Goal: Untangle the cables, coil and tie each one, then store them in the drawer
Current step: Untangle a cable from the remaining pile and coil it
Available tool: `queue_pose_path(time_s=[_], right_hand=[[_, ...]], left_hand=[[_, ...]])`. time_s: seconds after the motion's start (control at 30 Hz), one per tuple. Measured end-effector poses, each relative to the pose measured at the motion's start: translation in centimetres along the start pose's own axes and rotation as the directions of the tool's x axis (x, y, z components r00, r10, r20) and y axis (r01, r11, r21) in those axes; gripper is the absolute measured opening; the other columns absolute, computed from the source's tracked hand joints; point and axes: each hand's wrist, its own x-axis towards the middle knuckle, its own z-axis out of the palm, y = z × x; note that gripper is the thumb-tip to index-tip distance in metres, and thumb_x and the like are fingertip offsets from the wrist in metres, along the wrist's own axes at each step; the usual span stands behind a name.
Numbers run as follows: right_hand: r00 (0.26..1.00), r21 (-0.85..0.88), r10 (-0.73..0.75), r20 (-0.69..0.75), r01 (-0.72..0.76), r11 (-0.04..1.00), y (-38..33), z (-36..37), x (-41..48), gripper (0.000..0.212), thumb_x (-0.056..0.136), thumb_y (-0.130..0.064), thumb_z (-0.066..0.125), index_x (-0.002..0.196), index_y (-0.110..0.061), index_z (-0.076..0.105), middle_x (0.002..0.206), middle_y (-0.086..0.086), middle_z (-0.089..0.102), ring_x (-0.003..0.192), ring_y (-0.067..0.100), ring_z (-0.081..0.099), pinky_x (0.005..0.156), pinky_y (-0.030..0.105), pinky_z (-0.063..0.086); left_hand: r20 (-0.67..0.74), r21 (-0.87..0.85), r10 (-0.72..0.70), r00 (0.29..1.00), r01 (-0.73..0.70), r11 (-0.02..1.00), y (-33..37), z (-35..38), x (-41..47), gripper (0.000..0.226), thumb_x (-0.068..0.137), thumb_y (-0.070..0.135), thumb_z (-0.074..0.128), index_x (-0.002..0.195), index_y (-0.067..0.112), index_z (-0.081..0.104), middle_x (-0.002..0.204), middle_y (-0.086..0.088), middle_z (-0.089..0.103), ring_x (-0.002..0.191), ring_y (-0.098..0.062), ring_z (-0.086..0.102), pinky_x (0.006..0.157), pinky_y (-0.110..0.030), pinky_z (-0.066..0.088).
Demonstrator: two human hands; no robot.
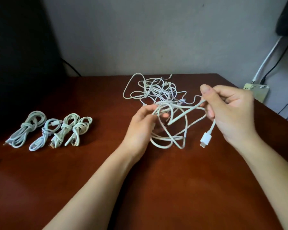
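A loose white cable (171,128) hangs in loops between my two hands above the brown table (156,188). My left hand (141,125) pinches the loops at their left side. My right hand (229,110) grips the same cable near its end, and the white plug (206,138) dangles below my fingers. Behind the hands, a tangle of white cables (156,90) lies on the table. Several coiled and tied white cables (51,130) lie in a row at the left. No drawer is in view.
A dark object (15,63) stands at the back left against the grey wall. At the right, off the table edge, a wall socket (256,91) has black and white cords running up from it.
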Motion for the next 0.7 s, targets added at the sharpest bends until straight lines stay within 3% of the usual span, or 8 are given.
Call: queue_pose_path(time_s=[0.07,0.1,0.17,0.2,0.3,0.43,0.57,0.7], right_hand=[[0.999,-0.013,-0.014,-0.033,0.013,1.0,0.3,-0.1,0.1,0.038,0.086,-0.034,0.061,0.053,-0.016,0.059,0.038,-0.008,0.045,0.039,0.002,0.04,0.05,0.014,0.035],[0.998,-0.032,-0.024,-0.054,0.022,0.999,0.4,-0.1,0.1,0.038,0.088,-0.031,0.062,0.053,-0.015,0.059,0.039,-0.008,0.046,0.039,0.002,0.04,0.051,0.015,0.036],[0.994,-0.077,-0.038,-0.102,0.03,0.997,0.6,-0.2,0.1,0.038,0.091,-0.026,0.062,0.056,-0.011,0.059,0.04,-0.007,0.047,0.04,0.002,0.041,0.053,0.016,0.036],[0.991,-0.107,-0.054,-0.121,0.041,0.993,0.6,-0.2,0.1,0.037,0.091,-0.026,0.061,0.057,-0.014,0.06,0.04,-0.006,0.048,0.041,0.002,0.042,0.053,0.017,0.036],[0.973,-0.248,-0.172,-0.153,0.131,0.96,0.6,-0.3,-0.2,0.032,0.091,-0.034,0.061,0.061,-0.021,0.061,0.043,-0.002,0.049,0.043,0.006,0.047,0.054,0.027,0.038],[0.929,-0.42,-0.34,-0.147,0.253,0.872,0.8,0.3,-0.6,0.043,0.094,-0.035,0.06,0.064,-0.004,0.066,0.044,0.007,0.051,0.042,0.023,0.048,0.048,0.04,0.04],[0.904,-0.481,-0.399,-0.153,0.284,0.829,0.6,1.1,-1.1,0.04,0.094,-0.03,0.06,0.065,-0.003,0.067,0.044,0.011,0.05,0.041,0.025,0.047,0.046,0.04,0.039],[0.893,-0.496,-0.43,-0.132,0.317,0.809,0.3,1.7,-1.5,0.034,0.093,-0.024,0.062,0.065,-0.004,0.068,0.046,0.006,0.053,0.043,0.021,0.048,0.048,0.033,0.04]], left_hand=[[0.02,0.396,0.186,0.982,-0.178,0.901,-0.7,0.3,-0.1,0.023,0.097,0.005,0.044,0.109,0.021,0.055,0.112,0.0,0.063,0.105,-0.013,0.056,0.092,-0.024,0.045],[0.047,0.566,0.265,0.963,-0.244,0.787,-1.1,0.2,-0.1,0.025,0.097,0.01,0.045,0.117,0.024,0.052,0.122,0.002,0.056,0.117,-0.013,0.047,0.1,-0.025,0.036],[0.079,0.762,0.432,0.898,-0.334,0.555,-1.2,-0.3,-0.1,0.035,0.096,0.014,0.047,0.129,0.022,0.046,0.131,0.003,0.044,0.122,-0.014,0.032,0.103,-0.023,0.024],[0.076,0.781,0.514,0.854,-0.372,0.502,-1.0,-0.4,-0.3,0.037,0.095,0.015,0.047,0.131,0.021,0.046,0.131,0.004,0.043,0.12,-0.013,0.03,0.101,-0.02,0.023],[0.023,0.727,0.682,0.731,-0.48,0.491,0.7,-0.5,-1.3,0.033,0.092,0.016,0.042,0.123,0.016,0.052,0.119,0.009,0.046,0.11,-0.008,0.037,0.095,-0.01,0.025],[0.206,0.635,0.769,0.605,-0.68,0.365,2.4,0.3,-3.1,0.029,0.094,0.017,0.043,0.118,0.006,0.056,0.114,0.002,0.055,0.109,-0.013,0.051,0.096,-0.025,0.039],[0.447,0.625,0.65,0.614,-0.734,0.264,1.8,1.5,-3.6,0.055,0.085,0.028,0.053,0.133,0.002,0.047,0.128,-0.009,0.051,0.119,-0.02,0.047,0.103,-0.03,0.037],[0.539,0.714,0.557,0.632,-0.693,0.095,0.4,1.9,-3.5,0.076,0.078,0.034,0.053,0.144,0.001,0.034,0.132,-0.011,0.047,0.116,-0.027,0.046,0.1,-0.039,0.036]])
